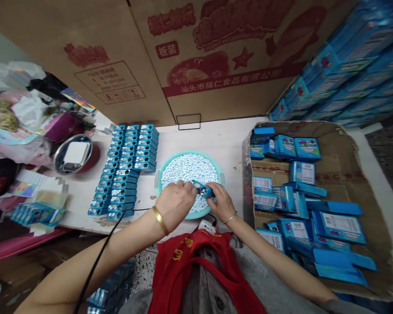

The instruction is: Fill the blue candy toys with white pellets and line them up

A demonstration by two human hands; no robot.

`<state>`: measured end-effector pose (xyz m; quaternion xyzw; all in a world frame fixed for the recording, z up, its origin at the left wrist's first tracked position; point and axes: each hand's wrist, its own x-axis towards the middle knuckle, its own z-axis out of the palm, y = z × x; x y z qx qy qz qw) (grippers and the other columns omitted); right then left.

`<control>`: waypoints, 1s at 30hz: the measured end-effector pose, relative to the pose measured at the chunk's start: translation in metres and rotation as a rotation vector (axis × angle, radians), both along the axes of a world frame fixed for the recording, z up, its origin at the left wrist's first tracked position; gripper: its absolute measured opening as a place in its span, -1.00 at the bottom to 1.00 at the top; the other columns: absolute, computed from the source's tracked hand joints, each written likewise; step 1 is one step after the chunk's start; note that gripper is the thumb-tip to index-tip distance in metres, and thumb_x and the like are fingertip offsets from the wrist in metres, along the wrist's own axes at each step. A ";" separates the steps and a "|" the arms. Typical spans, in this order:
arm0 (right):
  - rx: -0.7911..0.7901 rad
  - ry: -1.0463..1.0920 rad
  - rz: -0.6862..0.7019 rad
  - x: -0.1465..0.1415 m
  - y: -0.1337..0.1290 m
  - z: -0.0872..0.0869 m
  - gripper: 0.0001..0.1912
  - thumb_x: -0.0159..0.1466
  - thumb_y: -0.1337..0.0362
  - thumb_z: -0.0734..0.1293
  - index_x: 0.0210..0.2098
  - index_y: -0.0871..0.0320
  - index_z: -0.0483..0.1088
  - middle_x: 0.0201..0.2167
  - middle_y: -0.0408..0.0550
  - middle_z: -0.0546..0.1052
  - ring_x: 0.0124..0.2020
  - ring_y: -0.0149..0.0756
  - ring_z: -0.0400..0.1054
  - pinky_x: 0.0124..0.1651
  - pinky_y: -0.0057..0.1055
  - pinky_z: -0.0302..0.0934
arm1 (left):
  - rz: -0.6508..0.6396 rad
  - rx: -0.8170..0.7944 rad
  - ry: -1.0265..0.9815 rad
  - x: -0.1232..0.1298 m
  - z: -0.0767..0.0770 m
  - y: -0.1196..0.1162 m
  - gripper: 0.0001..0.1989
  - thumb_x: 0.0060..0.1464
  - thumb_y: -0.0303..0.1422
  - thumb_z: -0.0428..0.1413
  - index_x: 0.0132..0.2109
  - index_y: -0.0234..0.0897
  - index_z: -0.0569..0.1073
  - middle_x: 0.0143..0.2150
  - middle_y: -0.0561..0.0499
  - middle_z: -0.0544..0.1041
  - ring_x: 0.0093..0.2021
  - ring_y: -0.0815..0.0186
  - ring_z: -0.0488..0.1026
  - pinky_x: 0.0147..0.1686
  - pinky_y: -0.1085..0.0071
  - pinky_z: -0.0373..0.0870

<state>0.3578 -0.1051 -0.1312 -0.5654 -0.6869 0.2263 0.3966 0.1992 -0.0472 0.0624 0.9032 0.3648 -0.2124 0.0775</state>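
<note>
A round turquoise basin (222, 176) full of small white pellets sits on the white table. Above its right part, my right hand (220, 201) is closed around a small blue box (209, 192) that lies tilted, its opening facing left. My left hand (176, 203), with a gold bangle at the wrist, is closed over the basin, its fingers at the box's opening on a small dark item, perhaps a scoop, with white pellets by it. Most of that item is hidden by my fingers. Rows of blue boxes (124, 172) with round holes stand left of the basin.
A cut-down carton (334, 174) on the right holds many loose blue boxes. Large brown cartons (150, 100) wall the back, with stacked blue packs (340, 83) at the right. A metal bowl (94, 158) and bagged clutter lie left. A black cable (100, 257) crosses my left forearm.
</note>
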 end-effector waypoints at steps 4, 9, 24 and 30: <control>0.001 0.134 -0.002 0.002 -0.002 0.005 -0.56 0.16 0.43 0.22 0.03 0.09 0.26 -0.06 0.05 0.44 -0.01 -0.14 0.33 0.06 -0.11 0.28 | 0.053 0.025 -0.229 -0.027 -0.005 0.014 -0.85 0.15 -0.43 0.02 -0.13 -0.33 0.40 -0.11 -0.15 0.40 -0.21 0.18 0.45 -0.26 0.27 0.45; -0.012 0.218 0.031 0.002 -0.009 0.026 -0.61 0.22 0.35 0.26 0.04 0.06 0.24 -0.08 0.02 0.44 -0.02 -0.18 0.34 0.05 -0.18 0.29 | 0.014 -0.158 -0.625 -0.031 -0.061 0.029 -0.49 0.08 -0.21 0.13 0.14 -0.22 0.23 0.09 -0.15 0.30 -0.01 0.17 0.39 -0.07 0.27 0.39; -0.333 -0.818 -0.232 0.167 -0.058 -0.054 -0.32 0.01 0.35 0.37 0.13 0.20 0.19 0.01 0.25 0.38 0.07 0.16 0.20 0.12 0.17 0.02 | 0.547 0.094 -0.659 -0.137 -0.085 0.020 -0.74 0.06 -0.19 0.11 -0.19 -0.28 0.38 -0.28 -0.02 0.40 -0.26 0.28 0.34 -0.24 0.38 0.32; -0.274 -0.728 -0.147 0.176 -0.048 -0.062 -0.30 0.07 0.14 0.37 0.14 0.27 0.17 -0.04 0.25 0.39 -0.03 0.07 0.27 -0.02 -0.02 0.20 | 0.747 0.292 -0.487 -0.216 -0.127 0.046 -0.67 0.01 -0.08 0.09 -0.24 -0.27 0.38 -0.33 0.00 0.38 -0.27 0.23 0.33 -0.24 0.33 0.33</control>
